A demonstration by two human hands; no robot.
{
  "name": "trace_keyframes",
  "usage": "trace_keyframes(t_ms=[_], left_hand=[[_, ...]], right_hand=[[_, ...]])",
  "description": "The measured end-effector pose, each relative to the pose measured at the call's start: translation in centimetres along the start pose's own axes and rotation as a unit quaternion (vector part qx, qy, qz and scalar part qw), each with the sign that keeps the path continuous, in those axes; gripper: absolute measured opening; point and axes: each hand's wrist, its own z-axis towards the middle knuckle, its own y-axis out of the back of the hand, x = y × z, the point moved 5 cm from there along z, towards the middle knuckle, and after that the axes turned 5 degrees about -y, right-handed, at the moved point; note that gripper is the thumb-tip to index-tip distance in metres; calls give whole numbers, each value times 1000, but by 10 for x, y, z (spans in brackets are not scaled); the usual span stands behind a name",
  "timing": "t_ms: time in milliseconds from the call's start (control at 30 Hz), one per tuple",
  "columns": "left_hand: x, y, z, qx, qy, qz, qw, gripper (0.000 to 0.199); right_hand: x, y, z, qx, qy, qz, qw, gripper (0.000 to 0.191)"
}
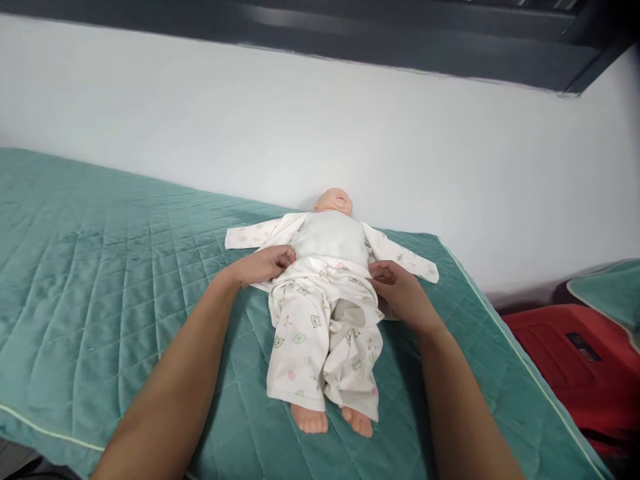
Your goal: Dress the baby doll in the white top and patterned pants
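Observation:
A baby doll (334, 200) lies on its back, head toward the wall and bare feet toward me. White printed baby pants (300, 333) cover its legs up to the waist, with a gap in the cloth between the legs. At the waistband's left side, my left hand (267, 263) is closed with its fingertips pinched on the edge. My right hand (395, 290) grips the waistband at the opposite side, fingers curled. A white printed baby shirt (405, 259) lies open beneath the doll, sleeves spread out. The doll's torso (330, 237) looks like plain whitish cloth.
Under the doll is a green quilted bed cover (125, 280) with a pale piped edge. A white wall (200, 127) rises behind it, below a dark frame (325, 33). To the right, lower down, sits a red plastic object (555, 360) beside more green cloth (610, 293).

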Motion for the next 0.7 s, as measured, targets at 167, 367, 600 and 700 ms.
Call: trace_keyframes(t_ms=[167,367,600,700], left_hand=[[-4,-2,-1,-51,18,17,998,9],[2,-4,3,-98,51,55,992,9],[3,-1,18,-159,4,231,960,8],[7,-2,23,-133,6,208,969,9]], right_hand=[[7,-1,-2,-65,34,-83,994,28],[10,-7,-1,-190,75,-173,963,21],[-4,-13,10,-140,-3,-284,948,9],[-8,-15,13,-66,-33,-240,968,13]])
